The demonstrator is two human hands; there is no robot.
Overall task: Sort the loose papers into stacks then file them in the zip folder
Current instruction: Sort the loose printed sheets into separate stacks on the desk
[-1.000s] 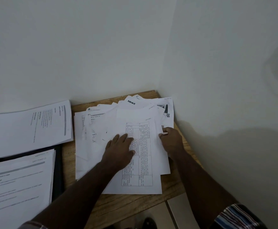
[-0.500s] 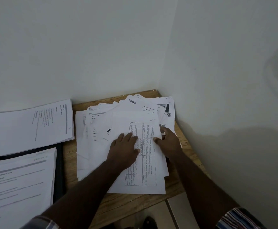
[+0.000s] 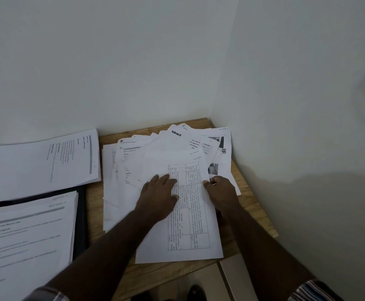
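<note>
From the head view, the sorting step looks to be in hand: a messy pile of loose papers (image 3: pixel 155 153) lies fanned out on the wooden table (image 3: pixel 253 205), pushed into the corner by the 2 walls (image 3: pixel 285 83). On top lies a sheet with a printed table (image 3: pixel 190 213). The left hand (image 3: pixel 158 196) rests flat on this sheet with straight fingers and holds nothing. The right hand (image 3: pixel 220 190) has its fingers curled at the sheet's right edge and seems to pinch it, though the fingertips are partly hidden. The next move, I think, is to lift this 1 sheet away without dragging the ones under it, so the flat hand has to let go or slide off. To the left lie 2 tidy stacks (image 3: pixel 44 161), 1 far and 1 near, and the near stack (image 3: pixel 25 231) sits on a dark folder (image 3: pixel 80 213), likely the zip folder; no zip can be seen. The messy pile hangs close to the table edge, so sheets could slip off.
</note>
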